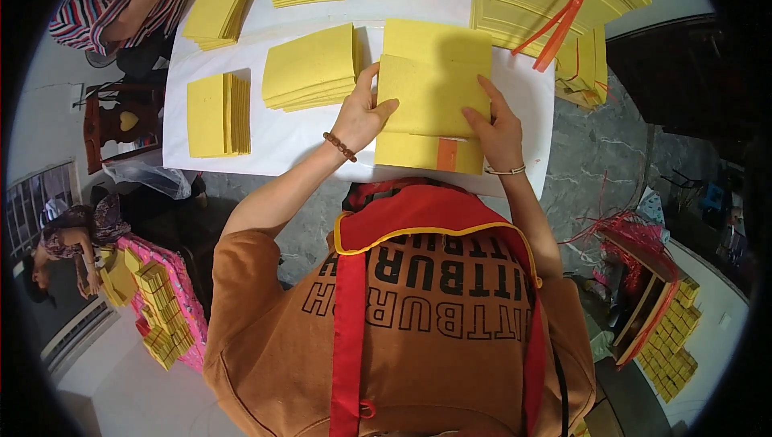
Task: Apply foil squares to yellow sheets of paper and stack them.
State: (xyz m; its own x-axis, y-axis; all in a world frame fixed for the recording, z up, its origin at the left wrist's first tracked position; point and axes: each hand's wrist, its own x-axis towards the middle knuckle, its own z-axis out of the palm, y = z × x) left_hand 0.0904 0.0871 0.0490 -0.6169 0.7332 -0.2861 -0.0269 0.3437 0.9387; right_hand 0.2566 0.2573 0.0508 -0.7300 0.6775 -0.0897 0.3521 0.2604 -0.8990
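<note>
- Observed yellow paper at near edge of white table, orange slip on its near flap.
- Left hand at its left edge: thumb on top, apart from fingers; cannot tell whether pinching.
- Right hand likewise at right edge; pinch equally unclear.
- Noted middle stack just beside left hand, crowding that side.
- Big stack near right hand, beyond it; red ribbon trailing over.
- Co-worker's arm at far left.
</note>
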